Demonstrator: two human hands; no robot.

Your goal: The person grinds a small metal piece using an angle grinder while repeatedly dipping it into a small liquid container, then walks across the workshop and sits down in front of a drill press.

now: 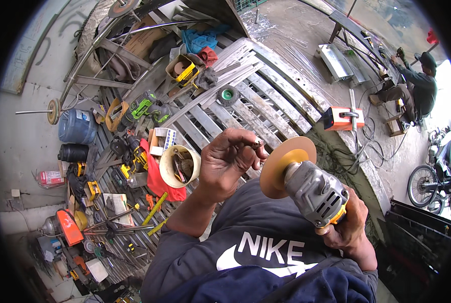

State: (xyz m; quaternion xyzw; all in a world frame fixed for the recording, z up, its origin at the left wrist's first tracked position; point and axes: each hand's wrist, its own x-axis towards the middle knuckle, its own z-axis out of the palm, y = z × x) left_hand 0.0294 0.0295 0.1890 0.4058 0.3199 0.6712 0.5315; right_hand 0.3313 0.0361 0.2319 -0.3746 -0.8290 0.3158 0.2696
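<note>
Near the chest, the right hand point(349, 227) grips a heavy, rigid angle grinder point(313, 192) by its body; the left hand point(228, 161) pinches a small metal part point(257, 144) beside its thin, probably brittle disc point(286, 164).

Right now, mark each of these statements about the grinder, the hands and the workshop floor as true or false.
1. The right hand grips a grey angle grinder with a tan disc. True.
2. The left hand lies flat on the floor. False: it is raised, fingers pinching a small metal piece.
3. A blue plastic water jug lies at the left. True.
4. The orange box-shaped machine rests on the person's lap. False: it sits on the floor beyond the metal slats.
</note>
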